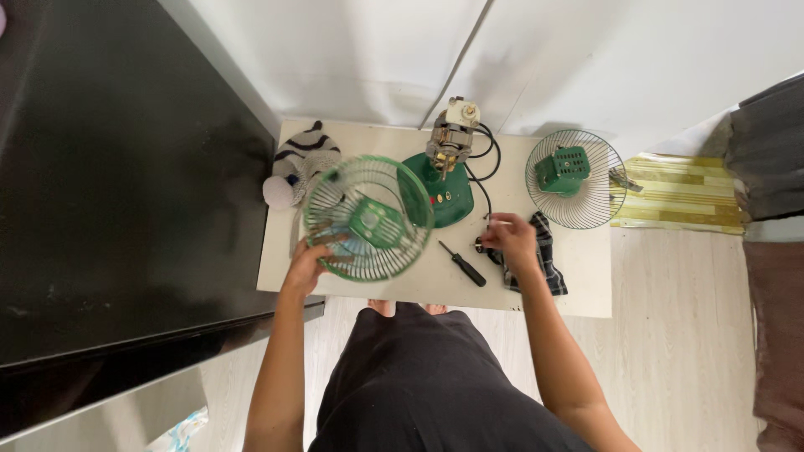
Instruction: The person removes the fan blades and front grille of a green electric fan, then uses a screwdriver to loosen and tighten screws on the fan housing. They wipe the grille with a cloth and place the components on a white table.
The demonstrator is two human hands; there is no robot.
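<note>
My left hand (308, 261) grips the lower rim of a green wire fan guard (367, 218) and holds it tilted above the white table (586, 276). My right hand (509, 238) pinches a small dark part just above a dark checked cloth (548, 259). Behind the guard stands a green fan base (448, 197) with its bare motor (450, 142) and a black cord (484, 180). A black screwdriver (462, 264) lies between my hands.
A second wire guard (575, 178) with a green motor cover lies at the table's right end. A striped soft toy (295, 167) sits at the back left. A large black surface (117, 184) borders the table on the left; white walls stand behind.
</note>
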